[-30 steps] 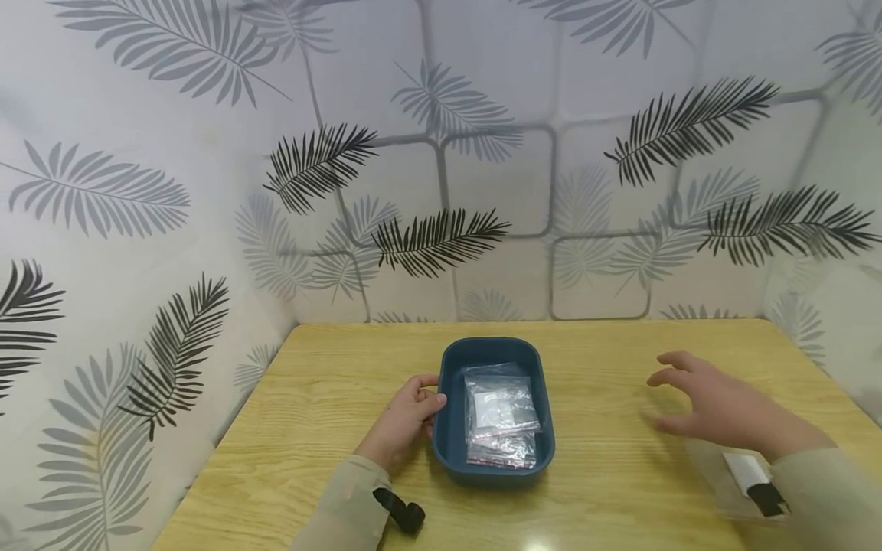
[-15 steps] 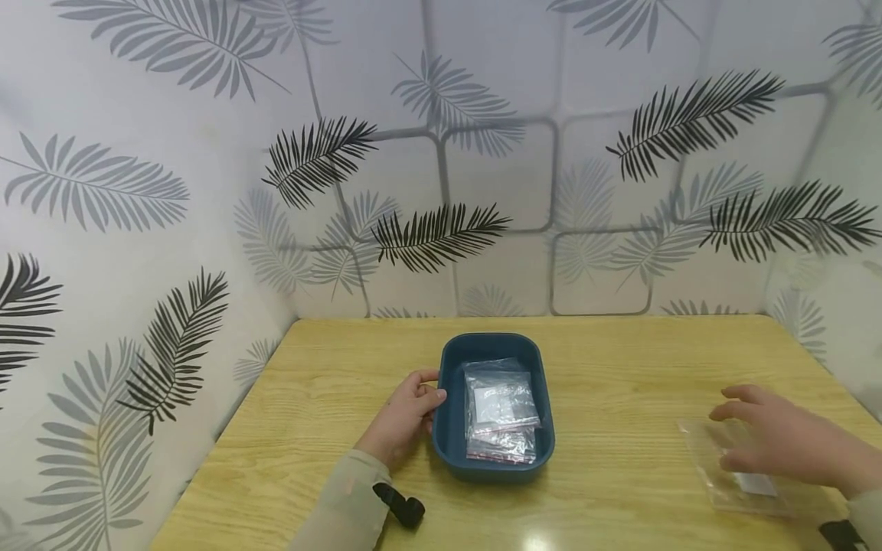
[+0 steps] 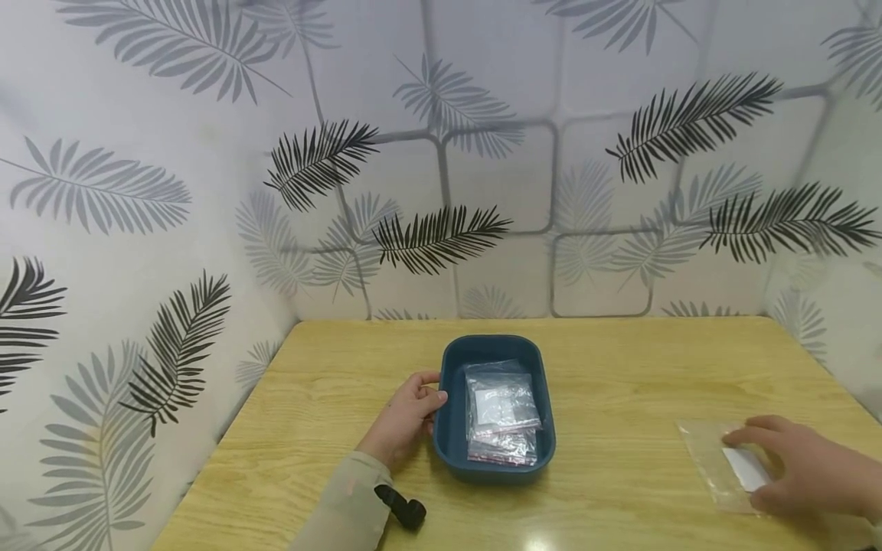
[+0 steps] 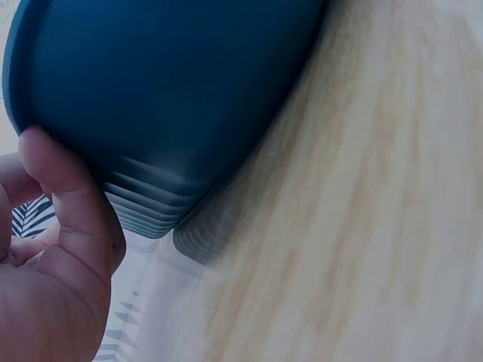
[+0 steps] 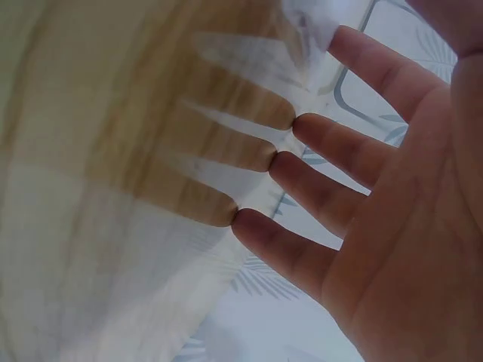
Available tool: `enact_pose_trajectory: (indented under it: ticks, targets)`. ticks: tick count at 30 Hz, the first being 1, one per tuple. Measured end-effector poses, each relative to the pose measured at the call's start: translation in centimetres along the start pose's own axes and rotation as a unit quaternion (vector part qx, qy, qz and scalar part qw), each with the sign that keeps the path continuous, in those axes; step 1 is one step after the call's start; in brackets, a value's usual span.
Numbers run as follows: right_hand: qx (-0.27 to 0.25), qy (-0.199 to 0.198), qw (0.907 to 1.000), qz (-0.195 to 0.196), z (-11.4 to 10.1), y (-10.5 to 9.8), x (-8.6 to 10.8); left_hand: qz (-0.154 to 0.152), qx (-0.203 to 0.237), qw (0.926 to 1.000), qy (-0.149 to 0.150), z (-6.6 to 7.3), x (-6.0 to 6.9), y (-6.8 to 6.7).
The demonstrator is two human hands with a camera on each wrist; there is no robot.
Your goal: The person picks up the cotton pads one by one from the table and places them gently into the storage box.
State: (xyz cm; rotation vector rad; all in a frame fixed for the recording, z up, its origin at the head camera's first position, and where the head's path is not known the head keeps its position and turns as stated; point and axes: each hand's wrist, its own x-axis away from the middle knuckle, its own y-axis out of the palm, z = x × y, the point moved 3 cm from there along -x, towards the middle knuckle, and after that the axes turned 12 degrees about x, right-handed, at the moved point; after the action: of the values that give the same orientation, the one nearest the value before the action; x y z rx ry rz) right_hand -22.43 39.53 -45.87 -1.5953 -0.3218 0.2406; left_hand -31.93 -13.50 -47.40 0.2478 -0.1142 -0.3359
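On the table, my left hand (image 3: 406, 417) grips the left wall of a dark blue plastic bin (image 3: 446, 451), its thumb near the rim. The left wrist view shows the thumb against the bin's outer side (image 4: 151, 83). Inside the bin lie several clear zip bags (image 3: 506, 405), one showing a white paper. Far to the right, my right hand (image 3: 809, 467) is over a flat clear zip bag (image 3: 706, 455) with a white slip (image 3: 747, 468) in it. Thumb and index are spread apart at its edges. In the right wrist view the fingertips (image 5: 249, 222) touch the surface.
The wooden table (image 3: 606, 390) is glossy and reflects light near its front edge. Leaf-patterned sheeting (image 3: 496, 191) stands along the back and both sides. A black strap (image 3: 401, 506) sits at my left cuff.
My right hand has moved right and down from the open table to the flat zip bag, its fingers lowering onto it. My left hand and the bin have stayed in place.
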Motion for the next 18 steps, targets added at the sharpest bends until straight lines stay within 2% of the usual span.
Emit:
enact_pose_trajectory:
  ticks: [5, 11, 18]
  targets:
    - [0.002, 0.012, 0.9999, -0.012, 0.09, 0.23, -0.08, 0.006, -0.004, 1.0, -0.003, -0.18, -0.01, -0.04]
    - [0.014, 0.005, 0.9997, 0.017, 0.23, 0.41, -0.27, 0.006, -0.009, 0.9999, -0.003, -0.06, 0.1, -0.03]
    - [0.012, -0.002, 0.9994, 0.032, 0.19, 0.14, -0.68, 0.009, -0.009, 0.9999, -0.002, 0.03, -0.03, 0.07]
